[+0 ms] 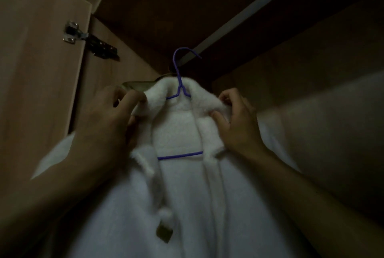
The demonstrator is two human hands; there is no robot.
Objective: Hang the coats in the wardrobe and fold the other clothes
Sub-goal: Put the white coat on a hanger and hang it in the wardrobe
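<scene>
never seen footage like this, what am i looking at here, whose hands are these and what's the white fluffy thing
This is one picture from a camera worn on a person's head, looking into a dim wooden wardrobe. No machine is involved: the two hands are the wearer's own. The white fluffy thing is a coat on a purple wire hanger, whose hook reaches up to the pale rail overhead. The left hand pinches the collar on one side and the right hand grips it on the other, as if straightening it. A metal door hinge shows at the upper left.
</scene>
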